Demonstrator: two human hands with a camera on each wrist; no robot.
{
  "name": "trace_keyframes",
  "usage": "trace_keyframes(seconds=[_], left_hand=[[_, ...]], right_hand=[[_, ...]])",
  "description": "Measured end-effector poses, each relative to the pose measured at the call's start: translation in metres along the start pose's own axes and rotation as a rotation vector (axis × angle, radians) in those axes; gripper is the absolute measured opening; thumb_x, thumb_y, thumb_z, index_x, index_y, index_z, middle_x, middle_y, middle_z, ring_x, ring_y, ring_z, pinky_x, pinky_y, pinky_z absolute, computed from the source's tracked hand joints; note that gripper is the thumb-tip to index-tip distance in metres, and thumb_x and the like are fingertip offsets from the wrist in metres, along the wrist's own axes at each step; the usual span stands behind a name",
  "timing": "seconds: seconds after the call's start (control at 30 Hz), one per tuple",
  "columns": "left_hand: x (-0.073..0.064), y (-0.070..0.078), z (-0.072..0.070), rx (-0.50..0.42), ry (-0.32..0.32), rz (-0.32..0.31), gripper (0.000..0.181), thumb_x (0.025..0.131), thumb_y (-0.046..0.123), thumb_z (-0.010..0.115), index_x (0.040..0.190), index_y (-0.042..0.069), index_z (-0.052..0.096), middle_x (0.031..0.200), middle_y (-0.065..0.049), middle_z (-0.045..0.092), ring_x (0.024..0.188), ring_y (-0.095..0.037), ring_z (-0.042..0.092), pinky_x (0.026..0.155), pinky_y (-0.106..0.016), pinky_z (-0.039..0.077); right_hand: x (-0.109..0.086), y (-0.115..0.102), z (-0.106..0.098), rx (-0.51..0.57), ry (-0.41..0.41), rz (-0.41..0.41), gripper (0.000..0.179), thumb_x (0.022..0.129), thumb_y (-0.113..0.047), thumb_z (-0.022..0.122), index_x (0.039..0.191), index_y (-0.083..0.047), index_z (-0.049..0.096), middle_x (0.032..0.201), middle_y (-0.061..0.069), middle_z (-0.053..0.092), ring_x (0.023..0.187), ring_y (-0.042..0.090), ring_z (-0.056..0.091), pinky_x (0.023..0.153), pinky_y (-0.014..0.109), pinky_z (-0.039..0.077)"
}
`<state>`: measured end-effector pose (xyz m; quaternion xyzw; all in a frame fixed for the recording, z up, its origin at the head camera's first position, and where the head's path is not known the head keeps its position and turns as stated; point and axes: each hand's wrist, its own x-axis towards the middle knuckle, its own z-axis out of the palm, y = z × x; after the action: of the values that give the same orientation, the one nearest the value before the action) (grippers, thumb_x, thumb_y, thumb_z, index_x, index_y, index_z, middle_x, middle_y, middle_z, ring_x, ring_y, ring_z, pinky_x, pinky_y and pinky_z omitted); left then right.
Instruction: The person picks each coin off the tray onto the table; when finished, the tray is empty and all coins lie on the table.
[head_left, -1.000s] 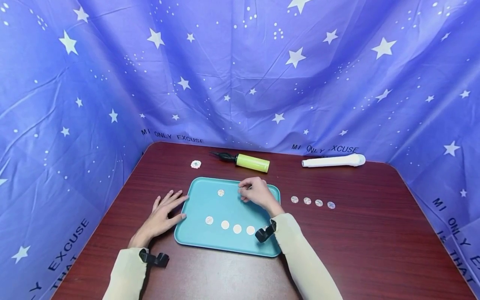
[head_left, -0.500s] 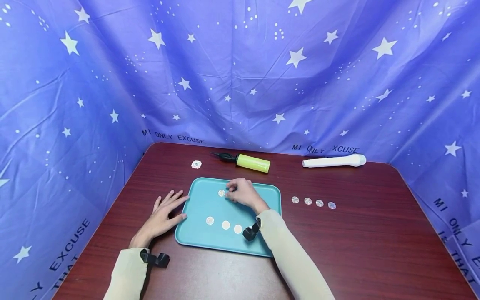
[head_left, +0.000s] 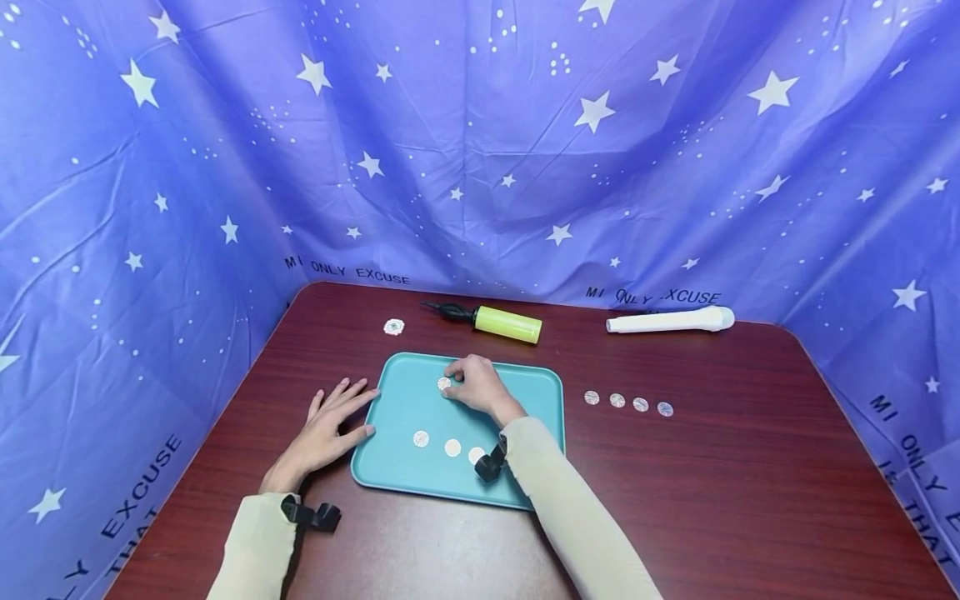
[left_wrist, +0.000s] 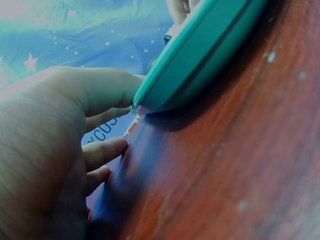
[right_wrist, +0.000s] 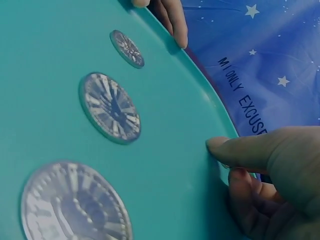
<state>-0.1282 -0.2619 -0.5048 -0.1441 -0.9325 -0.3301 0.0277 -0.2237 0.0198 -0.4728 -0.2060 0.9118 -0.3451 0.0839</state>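
Note:
My right hand [head_left: 480,386] is over the far part of a teal tray [head_left: 397,475], thumb and forefinger at the edges of a silver coin [head_left: 444,383]. In the right wrist view that coin is mostly hidden behind the fingertips [right_wrist: 217,143]. Nearer the front of the tray lies a row of silver coins, among them one at the left end [head_left: 421,438] and a middle one [right_wrist: 111,107]; my right wrist covers part of this row. My left hand [head_left: 322,433] is spread on the table, with thumb and forefinger touching the tray's left rim.
Right of the tray, several coins [head_left: 617,401] lie in a row on the dark red table [head_left: 750,483]. Behind it are a yellow-green hand pump [head_left: 507,325] with a black nozzle, a white wand-like stick [head_left: 667,320] and a small scalloped white piece [head_left: 393,327]. Starry blue cloth surrounds the table.
My right hand has moved left across the tray to the far coin, and its thumb and forefinger now close about it. My left hand stays at the rim.

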Motion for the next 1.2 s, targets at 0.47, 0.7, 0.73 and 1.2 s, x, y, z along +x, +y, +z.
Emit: trace_keyframes(seconds=[0.47,0.7,0.73,1.2], left_hand=[[0.0007,-0.0016,0.001,0.0,0.001,0.001,0.06,0.09,0.031,0.072,0.145,0.018,0.054,0.158,-0.02,0.041,0.151,-0.048,0.022,0.116,-0.072,0.001],[0.0004,-0.0028,0.0023,-0.002,-0.002,-0.004,0.06,0.09,0.032,0.072,0.146,0.02,0.054,0.158,-0.02,0.041,0.152,-0.048,0.022,0.116,-0.072,0.001],[0.0004,-0.003,0.0024,-0.003,-0.003,-0.005,0.06,0.09,0.032,0.072,0.145,0.02,0.054,0.158,-0.02,0.041,0.152,-0.048,0.022,0.116,-0.072,0.001],[0.0006,-0.0029,0.0026,0.002,-0.003,-0.001,0.06,0.09,0.031,0.072,0.145,0.019,0.054,0.158,-0.02,0.041,0.152,-0.048,0.022,0.116,-0.072,0.001]], right_hand=[[0.0012,-0.003,0.005,-0.062,0.037,0.003,0.014,0.089,-0.021,0.076,0.1,-0.012,0.077,0.094,0.004,0.064,0.087,0.014,0.054,0.08,0.031,0.05],[0.0015,-0.0016,0.0062,-0.064,0.027,0.03,0.014,0.089,-0.022,0.076,0.099,-0.011,0.076,0.095,0.003,0.063,0.088,0.014,0.054,0.082,0.03,0.05],[0.0015,-0.0014,0.0064,-0.061,0.026,0.033,0.014,0.089,-0.022,0.076,0.099,-0.011,0.075,0.095,0.003,0.062,0.088,0.014,0.053,0.082,0.03,0.05],[-0.0019,-0.0039,0.0082,-0.053,0.082,0.012,0.012,0.089,-0.019,0.076,0.095,-0.014,0.067,0.088,0.0,0.062,0.082,0.014,0.054,0.076,0.027,0.046]])
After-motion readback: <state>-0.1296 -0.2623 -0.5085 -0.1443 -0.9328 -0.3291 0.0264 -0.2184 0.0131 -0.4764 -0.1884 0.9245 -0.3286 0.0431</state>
